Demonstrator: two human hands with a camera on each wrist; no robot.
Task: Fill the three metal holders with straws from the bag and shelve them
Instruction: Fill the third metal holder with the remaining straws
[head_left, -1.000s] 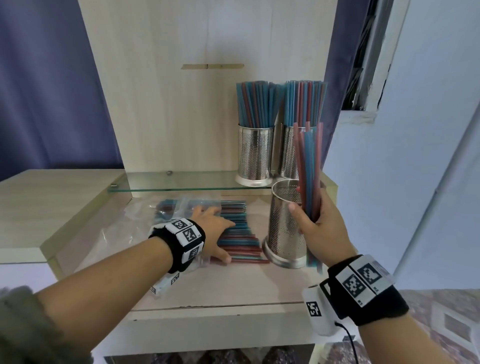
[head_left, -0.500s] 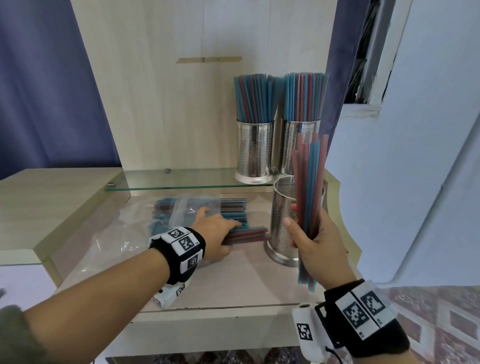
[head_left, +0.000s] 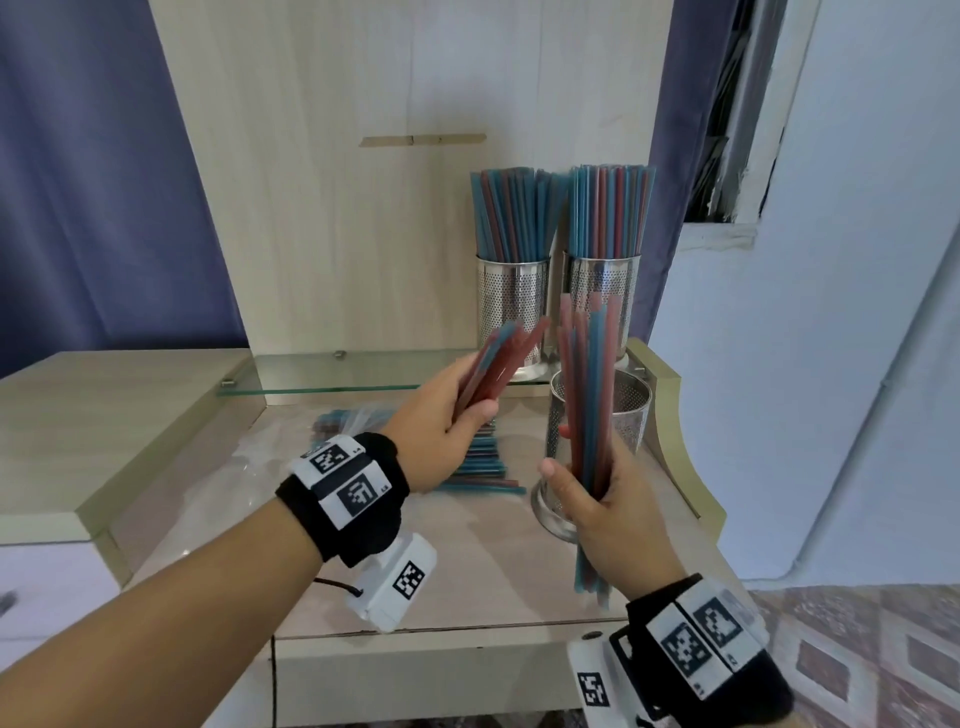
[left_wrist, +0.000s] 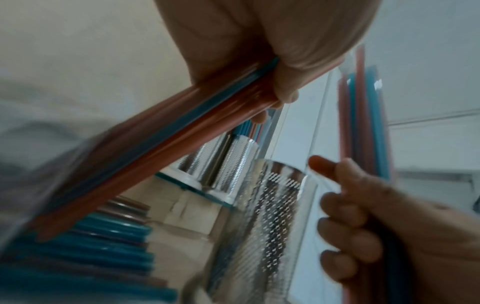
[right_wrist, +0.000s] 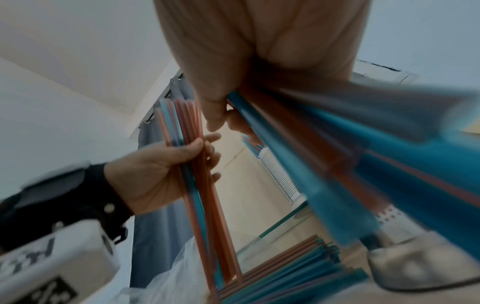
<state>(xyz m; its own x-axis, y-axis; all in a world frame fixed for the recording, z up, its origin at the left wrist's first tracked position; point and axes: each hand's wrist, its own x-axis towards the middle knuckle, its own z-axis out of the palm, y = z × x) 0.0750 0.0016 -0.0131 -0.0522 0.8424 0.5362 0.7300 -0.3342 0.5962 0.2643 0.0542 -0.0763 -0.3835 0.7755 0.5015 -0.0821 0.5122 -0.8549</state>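
Observation:
Two perforated metal holders (head_left: 513, 306) (head_left: 602, 296), packed with red and blue straws, stand on the glass shelf (head_left: 332, 375). The third holder (head_left: 626, 415) stands empty on the wooden counter below. My right hand (head_left: 597, 499) grips an upright bundle of straws (head_left: 584, 395) in front of that holder. A smaller bundle (head_left: 498, 358), mostly red, is lifted above the counter in the grip of my left hand (head_left: 447, 415) and tilts toward the right. More straws (head_left: 483, 467) lie half out of the clear bag (head_left: 358, 415) on the counter.
The counter's raised wooden rim (head_left: 675, 415) curves close behind the empty holder on the right. A wooden back panel (head_left: 415, 208) rises behind the shelf. A higher wooden ledge (head_left: 104, 405) sits to the left.
My left hand has lifted a small bundle of straws off the pile and raised it toward the right. My right hand's bundle stays upright by the empty holder.

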